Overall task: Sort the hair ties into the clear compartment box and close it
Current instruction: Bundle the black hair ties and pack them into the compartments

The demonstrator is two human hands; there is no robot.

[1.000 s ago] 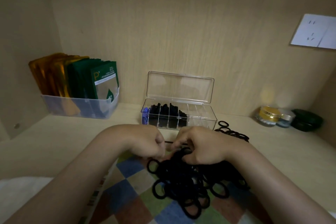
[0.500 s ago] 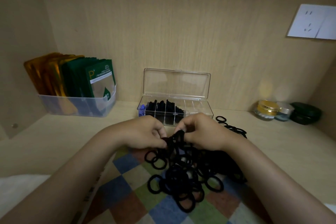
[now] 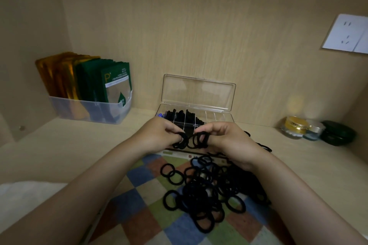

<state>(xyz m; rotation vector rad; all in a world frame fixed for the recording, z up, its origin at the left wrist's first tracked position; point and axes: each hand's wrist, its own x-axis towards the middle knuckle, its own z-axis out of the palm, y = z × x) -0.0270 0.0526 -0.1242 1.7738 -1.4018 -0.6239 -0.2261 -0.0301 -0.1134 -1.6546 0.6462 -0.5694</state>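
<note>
A pile of black hair ties lies on a checkered cloth in front of me. The clear compartment box stands at the back with its lid upright; its left compartments hold black ties, the right ones look empty. My left hand and my right hand are raised just in front of the box, above the pile. Both pinch a small bunch of black hair ties held between them. More loose ties lie on the shelf behind my right wrist.
A clear bin of gold and green sachets stands at the back left. Small jars and a dark green case sit at the back right. A wall socket is on the right. The checkered cloth covers the near shelf.
Both hands have risen off the pile toward the box, lifting a small bunch of ties out of it. The pile lies flatter and more spread.
</note>
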